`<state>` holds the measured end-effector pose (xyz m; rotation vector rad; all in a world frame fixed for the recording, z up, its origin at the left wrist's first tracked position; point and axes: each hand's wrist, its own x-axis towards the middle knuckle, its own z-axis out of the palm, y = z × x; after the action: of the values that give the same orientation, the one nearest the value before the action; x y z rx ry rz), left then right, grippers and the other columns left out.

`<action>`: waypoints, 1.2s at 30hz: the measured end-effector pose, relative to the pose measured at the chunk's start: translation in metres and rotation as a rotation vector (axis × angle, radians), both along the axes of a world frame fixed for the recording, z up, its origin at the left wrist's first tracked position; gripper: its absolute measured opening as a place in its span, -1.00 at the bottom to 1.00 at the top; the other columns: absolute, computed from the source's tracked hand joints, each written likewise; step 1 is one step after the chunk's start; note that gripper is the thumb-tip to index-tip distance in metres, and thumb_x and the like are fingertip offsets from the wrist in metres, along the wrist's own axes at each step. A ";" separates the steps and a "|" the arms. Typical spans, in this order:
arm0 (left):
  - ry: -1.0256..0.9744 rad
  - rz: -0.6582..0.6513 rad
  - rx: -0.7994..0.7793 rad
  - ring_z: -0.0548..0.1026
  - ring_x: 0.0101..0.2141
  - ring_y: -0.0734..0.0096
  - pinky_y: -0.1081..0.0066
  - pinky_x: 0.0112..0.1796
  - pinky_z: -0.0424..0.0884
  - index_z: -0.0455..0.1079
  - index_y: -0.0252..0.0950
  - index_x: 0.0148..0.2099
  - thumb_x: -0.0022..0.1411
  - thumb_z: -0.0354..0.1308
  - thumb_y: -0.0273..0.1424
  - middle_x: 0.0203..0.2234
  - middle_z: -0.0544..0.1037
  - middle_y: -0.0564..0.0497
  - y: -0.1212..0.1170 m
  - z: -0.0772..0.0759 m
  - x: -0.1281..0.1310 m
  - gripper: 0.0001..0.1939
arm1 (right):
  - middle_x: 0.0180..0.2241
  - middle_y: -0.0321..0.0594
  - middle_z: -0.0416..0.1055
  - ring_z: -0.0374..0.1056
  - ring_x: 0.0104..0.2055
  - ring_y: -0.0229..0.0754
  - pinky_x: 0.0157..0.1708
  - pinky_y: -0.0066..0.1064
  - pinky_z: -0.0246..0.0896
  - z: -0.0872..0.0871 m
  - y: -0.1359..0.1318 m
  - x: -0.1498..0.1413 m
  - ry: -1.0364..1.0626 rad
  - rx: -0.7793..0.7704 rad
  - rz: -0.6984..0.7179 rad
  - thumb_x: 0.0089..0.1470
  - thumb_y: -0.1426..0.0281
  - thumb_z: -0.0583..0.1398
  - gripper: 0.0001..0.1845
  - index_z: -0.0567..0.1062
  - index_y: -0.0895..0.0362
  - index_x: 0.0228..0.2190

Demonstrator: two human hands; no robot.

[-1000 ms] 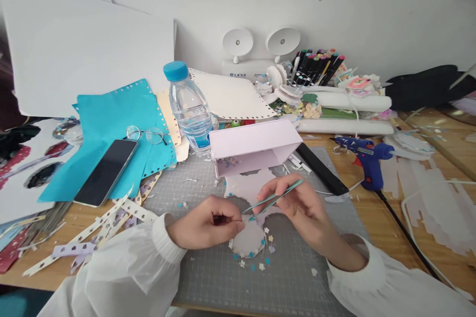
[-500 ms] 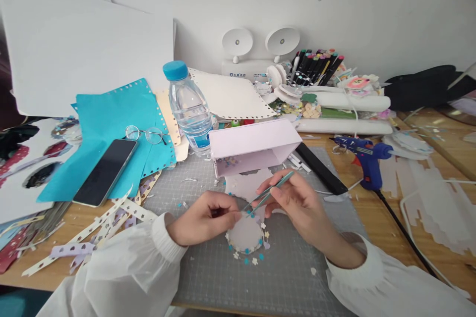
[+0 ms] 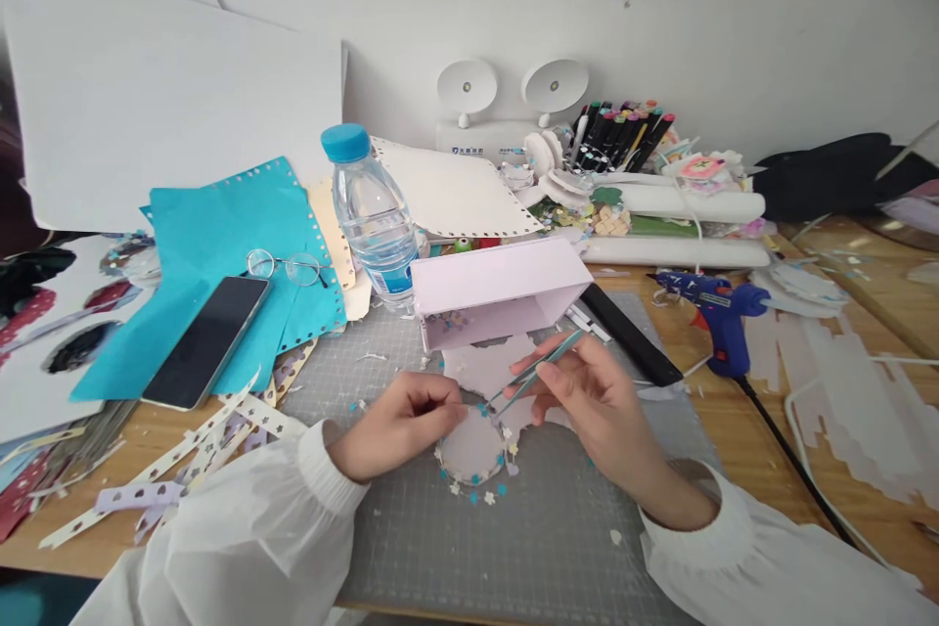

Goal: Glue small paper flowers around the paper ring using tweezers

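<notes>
Over the mat (image 3: 558,538), your left hand (image 3: 396,425) pinches the white disc (image 3: 473,447) at 11 o'clock, seemingly to steady it; your right hand (image 3: 594,396) pinches tweezers (image 3: 525,376) pencil-fashion, likely for fine reach at its 1 o'clock edge.

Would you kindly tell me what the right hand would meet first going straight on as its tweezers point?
Most likely the decorated rim of the round white piece; the tweezers' tips look at or very near it, though depth is unclear.

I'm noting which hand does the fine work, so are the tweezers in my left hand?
No, the tweezers are in the right hand, while the left hand is at the edge of the round white piece.
</notes>
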<state>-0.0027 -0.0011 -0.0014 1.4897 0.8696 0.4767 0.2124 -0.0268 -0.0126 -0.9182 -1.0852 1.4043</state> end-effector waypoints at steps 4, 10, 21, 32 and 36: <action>-0.016 -0.031 -0.017 0.00 -0.59 0.59 0.48 -0.57 -0.06 0.05 -0.30 -0.59 0.21 0.03 -0.28 -0.66 0.03 0.17 -0.001 0.000 0.000 -0.62 | -0.27 -0.24 0.50 0.52 -0.29 -0.16 -0.53 -0.47 0.39 -0.001 0.000 0.000 0.023 0.043 0.020 0.19 0.37 0.16 -0.94 0.36 0.00 -0.25; -0.034 -0.049 -0.015 -0.04 -0.60 0.59 0.48 -0.57 -0.07 0.00 -0.29 -0.60 0.22 0.04 -0.24 -0.68 0.00 0.18 -0.002 0.001 0.000 -0.57 | -0.24 -0.25 0.50 0.52 -0.25 -0.17 -0.49 -0.48 0.38 0.002 -0.002 0.002 0.094 0.071 0.008 0.20 0.39 0.14 -0.95 0.37 0.00 -0.26; -0.047 -0.052 -0.020 -0.02 -0.60 0.59 0.48 -0.57 -0.07 0.02 -0.29 -0.60 0.23 0.04 -0.24 -0.68 0.02 0.18 -0.001 -0.001 -0.001 -0.57 | -0.35 -0.39 0.53 0.46 -0.40 -0.41 -0.50 -0.66 0.33 0.002 0.016 0.019 0.439 -0.230 -0.290 -0.04 0.32 0.34 -0.84 0.49 0.01 -0.36; -0.091 -0.053 -0.002 0.02 -0.59 0.57 0.46 -0.56 -0.04 0.07 -0.30 -0.59 0.26 0.04 -0.29 -0.67 0.06 0.15 -0.005 -0.001 -0.003 -0.59 | -0.43 -0.32 0.54 0.39 -0.41 -0.31 -0.41 -0.50 0.25 0.004 0.003 0.004 0.098 -0.148 -0.119 0.00 0.23 0.31 -0.83 0.47 0.00 -0.36; -0.090 -0.072 0.027 0.05 -0.58 0.55 0.46 -0.55 -0.02 0.10 -0.31 -0.58 0.26 0.04 -0.31 -0.66 0.09 0.14 -0.006 -0.001 -0.004 -0.61 | -0.39 -0.31 0.56 0.40 -0.45 -0.32 -0.40 -0.47 0.29 0.001 0.000 0.001 0.045 -0.135 -0.094 0.07 0.28 0.28 -0.88 0.44 0.00 -0.33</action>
<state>-0.0065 -0.0073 -0.0020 1.5078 0.7391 0.4995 0.2138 -0.0269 -0.0117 -1.0158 -0.9109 1.4268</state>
